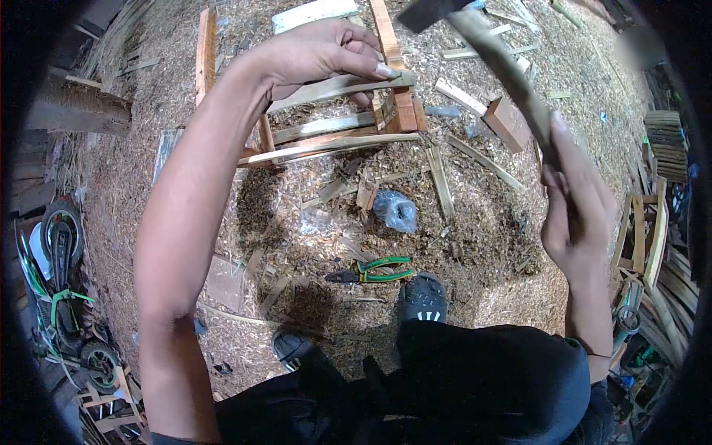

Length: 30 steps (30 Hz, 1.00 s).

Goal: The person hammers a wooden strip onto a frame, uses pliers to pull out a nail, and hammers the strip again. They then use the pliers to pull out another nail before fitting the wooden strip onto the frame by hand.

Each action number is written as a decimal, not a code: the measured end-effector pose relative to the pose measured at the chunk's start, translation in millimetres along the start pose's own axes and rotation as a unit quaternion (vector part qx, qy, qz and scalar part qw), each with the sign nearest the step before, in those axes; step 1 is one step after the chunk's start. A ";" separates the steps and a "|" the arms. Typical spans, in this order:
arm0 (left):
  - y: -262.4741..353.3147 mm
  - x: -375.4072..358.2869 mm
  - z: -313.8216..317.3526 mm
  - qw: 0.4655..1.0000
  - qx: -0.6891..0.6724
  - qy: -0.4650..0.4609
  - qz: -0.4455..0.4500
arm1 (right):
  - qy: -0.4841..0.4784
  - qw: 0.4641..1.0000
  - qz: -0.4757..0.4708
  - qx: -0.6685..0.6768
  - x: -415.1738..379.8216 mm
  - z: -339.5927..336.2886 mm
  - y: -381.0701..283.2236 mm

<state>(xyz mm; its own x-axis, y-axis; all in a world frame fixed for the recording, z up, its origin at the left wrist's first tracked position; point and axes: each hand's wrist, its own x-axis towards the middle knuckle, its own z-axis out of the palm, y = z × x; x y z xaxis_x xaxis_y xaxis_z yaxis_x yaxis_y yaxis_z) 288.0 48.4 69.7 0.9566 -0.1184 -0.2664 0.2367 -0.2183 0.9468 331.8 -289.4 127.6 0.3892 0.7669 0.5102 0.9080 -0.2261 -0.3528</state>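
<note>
My right hand [582, 204] is closed around the wooden handle of a hammer [498, 63], raised with its dark head at the top of the view. My left hand [315, 55] is closed on a wooden slat [322, 90], thumb on top close to the slat's right end. That end lies across an upright post [404, 111] of a small wooden frame. Whether a nail sits between the left fingers is too small to tell. Lower slats [326, 127] of the frame run below the held one.
Wood shavings cover the ground. Green-handled pliers [382, 269] lie near my feet, with a clear plastic bag [395, 211] beyond them. A wooden block [507, 124] and loose offcuts [486, 162] are at the right. A small motorbike [63, 297] stands at the far left.
</note>
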 end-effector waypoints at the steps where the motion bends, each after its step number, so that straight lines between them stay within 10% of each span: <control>1: 0.3 0.3 1.6 1.000 0.006 0.008 0.002 | -0.078 0.995 0.006 -0.053 1.1 -2.5 -2.7; 8: 6.2 -5.4 2.5 1.000 -0.016 0.004 -0.018 | -0.006 1.000 0.016 -0.004 -4.9 -2.3 3.8; 10: -1.7 0.6 -2.5 1.000 0.025 0.001 0.005 | -0.215 0.963 0.077 -0.140 1.9 -12.6 -5.9; 16: 2.8 -2.5 1.8 1.000 -0.006 0.000 -0.022 | -0.032 0.998 0.045 0.012 -9.8 -4.7 3.5; 18: 1.8 -0.8 2.1 1.000 -0.005 -0.007 -0.006 | -0.198 0.972 0.082 -0.097 -3.4 -7.7 0.7; 22: 5.2 -1.8 5.9 0.998 0.053 0.035 0.008 | -0.083 0.995 0.051 -0.012 -10.6 -4.2 8.7; 30: -2.8 1.8 -9.3 0.998 0.052 0.012 0.017 | -0.195 0.973 0.107 -0.065 -4.7 -4.3 -5.8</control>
<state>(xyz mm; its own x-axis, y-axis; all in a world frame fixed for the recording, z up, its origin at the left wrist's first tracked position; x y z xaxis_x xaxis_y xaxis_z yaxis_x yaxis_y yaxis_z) 290.6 57.9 68.3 0.9678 -0.1055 -0.2284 0.1855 -0.3141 0.9311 325.4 -294.3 130.6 0.5065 0.8575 0.0910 0.8344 -0.4608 -0.3024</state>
